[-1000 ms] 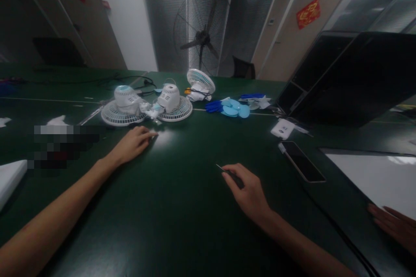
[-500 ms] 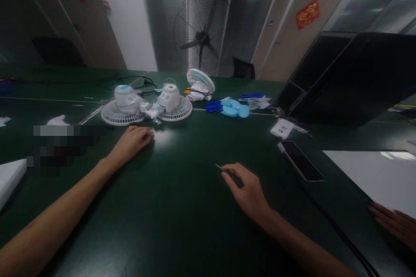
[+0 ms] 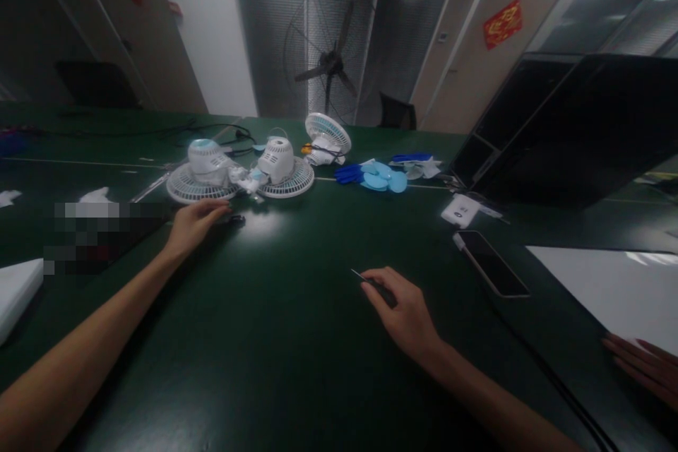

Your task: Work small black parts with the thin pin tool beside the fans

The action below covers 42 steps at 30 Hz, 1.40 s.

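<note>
My right hand [image 3: 400, 304], near the middle of the green table [image 3: 296, 339], is closed round the dark handle of a small screwdriver [image 3: 384, 291]. Its thin metal shaft points up and left. My left hand [image 3: 193, 226] rests farther away on the left, fingers stretched to the right and partly hidden by the hand itself. By its fingertips lies a small dark object [image 3: 237, 220], too blurred to name. Just beyond are two white fans face down, one on the left [image 3: 204, 173] and one on the right [image 3: 280, 173], with white parts between them.
A third small fan [image 3: 325, 138] stands behind. Light-blue fan blades [image 3: 382, 176] and blue gloves [image 3: 348, 173] lie right of it. A phone [image 3: 492, 263], a white box [image 3: 460, 210], a monitor [image 3: 593, 134] and a white board [image 3: 625, 282] are rightward, with another person's hand [image 3: 646, 367].
My left hand has drawn back to the left, and the small dark object now shows beside its fingertips. My right hand and the screwdriver have stayed in place.
</note>
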Available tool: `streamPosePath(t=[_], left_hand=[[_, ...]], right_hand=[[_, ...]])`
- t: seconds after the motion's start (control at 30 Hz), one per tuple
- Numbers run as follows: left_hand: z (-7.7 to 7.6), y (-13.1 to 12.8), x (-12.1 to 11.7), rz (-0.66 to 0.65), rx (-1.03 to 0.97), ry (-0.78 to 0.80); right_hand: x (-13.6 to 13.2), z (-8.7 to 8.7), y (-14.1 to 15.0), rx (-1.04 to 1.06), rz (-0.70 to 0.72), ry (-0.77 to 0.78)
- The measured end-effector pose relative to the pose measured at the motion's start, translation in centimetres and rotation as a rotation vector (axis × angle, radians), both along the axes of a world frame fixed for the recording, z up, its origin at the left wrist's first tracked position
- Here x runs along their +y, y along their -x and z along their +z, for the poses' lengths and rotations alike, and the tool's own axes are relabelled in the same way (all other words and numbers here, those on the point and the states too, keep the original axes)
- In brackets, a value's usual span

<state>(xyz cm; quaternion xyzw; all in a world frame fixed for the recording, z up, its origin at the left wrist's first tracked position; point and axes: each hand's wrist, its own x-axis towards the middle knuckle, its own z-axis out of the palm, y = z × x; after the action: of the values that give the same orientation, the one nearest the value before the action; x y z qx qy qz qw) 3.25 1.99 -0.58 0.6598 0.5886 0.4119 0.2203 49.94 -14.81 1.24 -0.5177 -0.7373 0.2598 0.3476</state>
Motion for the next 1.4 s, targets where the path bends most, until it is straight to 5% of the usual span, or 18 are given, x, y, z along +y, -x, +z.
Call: streamPosePath(t=[0.33, 0.6, 1.4], left_hand=[[0.3, -0.5, -0.5, 0.048, 0.047, 0.045], [0.8, -1.2, -0.6, -0.046, 0.145, -0.012], [0.0, -0.2, -0.2, -0.012, 0.085, 0.198]], right_hand=[[-0.2, 0.0, -0.2, 0.015, 0.012, 0.02], [0.0, -0.2, -0.3, -0.004, 0.014, 0.016], [0.0, -0.4, -0.4, -0.001, 0.022, 0.015]])
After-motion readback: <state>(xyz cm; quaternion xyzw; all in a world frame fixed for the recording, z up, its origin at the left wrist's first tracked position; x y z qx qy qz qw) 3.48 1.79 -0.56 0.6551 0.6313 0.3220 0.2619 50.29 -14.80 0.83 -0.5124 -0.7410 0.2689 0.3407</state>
